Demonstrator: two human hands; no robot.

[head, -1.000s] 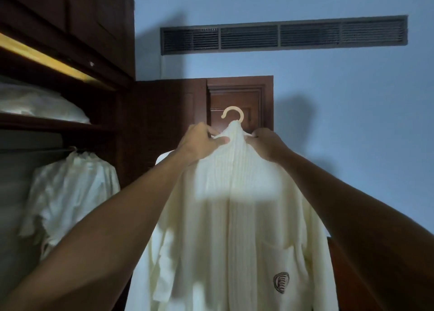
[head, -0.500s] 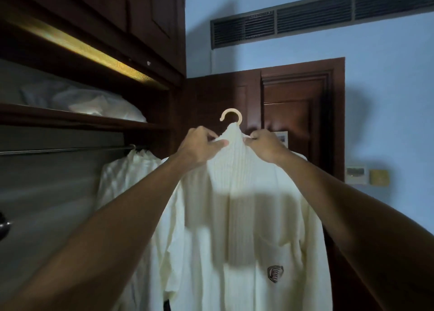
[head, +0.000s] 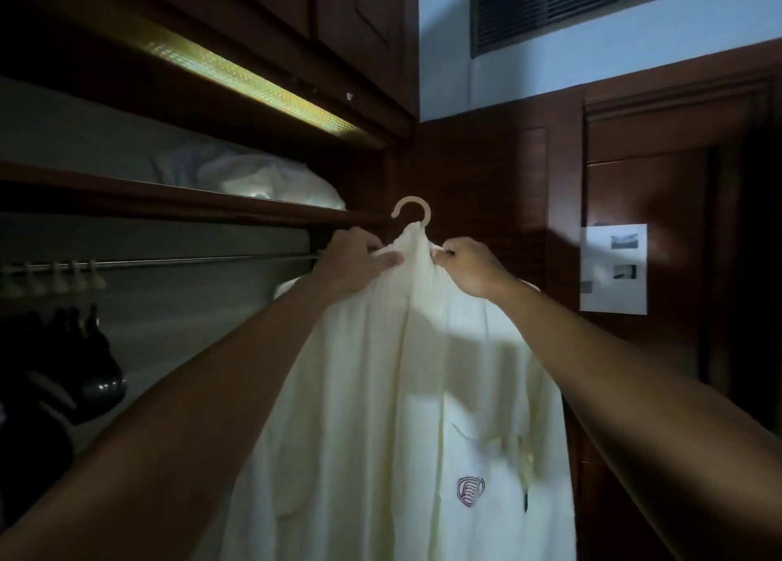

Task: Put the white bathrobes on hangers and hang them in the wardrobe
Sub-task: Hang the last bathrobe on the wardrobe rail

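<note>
White bathrobe (head: 414, 391) hangs on a cream hanger (head: 412, 213), only the hook showing above the collar, held up in front of the open wardrobe (head: 211, 192), not yet on the rail (head: 190, 261). Left hand (head: 353, 260) pinches the collar on one side of the hook, right hand (head: 469, 266) pinches the other side, so each grip is closed on robe fabric near the shoulders. Hook sits above and to the right of the rail's end, apart from it. Robe on hanger looks done; hooking onto the rail is left. Cannot tell from here whether another robe already hangs behind this one. Rail carries a few empty hanger hooks (head: 55, 274) at far left, dark items (head: 84, 374) below. Shelf (head: 169, 198) above holds a pale bundle (head: 262, 179), lit strip (head: 237, 73) overhead. Wall vent (head: 592, 1) and a notice (head: 613, 268) on the door at right.
</note>
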